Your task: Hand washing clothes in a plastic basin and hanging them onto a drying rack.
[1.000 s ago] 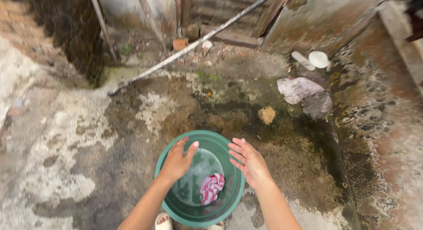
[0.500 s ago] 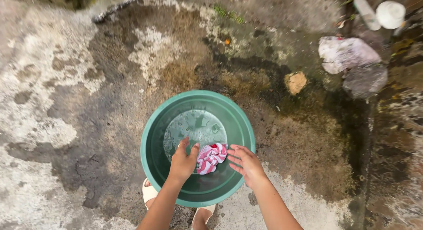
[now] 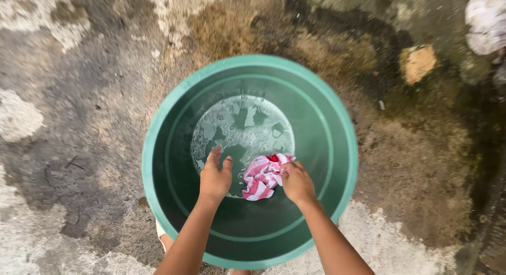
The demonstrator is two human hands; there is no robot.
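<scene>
A round green basin (image 3: 158, 164) sits on stained, damp concrete ground (image 3: 79, 96), with shallow soapy water (image 3: 237, 130) pooled at its bottom. Both forearms reach down into it from the near rim. The left hand (image 3: 214, 176) hangs palm down over the water, fingers loosely together and slightly curled, holding nothing. The right hand (image 3: 297, 183) is closed, pinching the edge of a crumpled red-and-white striped cloth (image 3: 261, 176) lying between the two hands.

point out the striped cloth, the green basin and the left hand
striped cloth (image 3: 262, 176), head view, middle of the bunched fabric
green basin (image 3: 158, 127), head view, left rim
left hand (image 3: 214, 177), head view, back of the hand
</scene>
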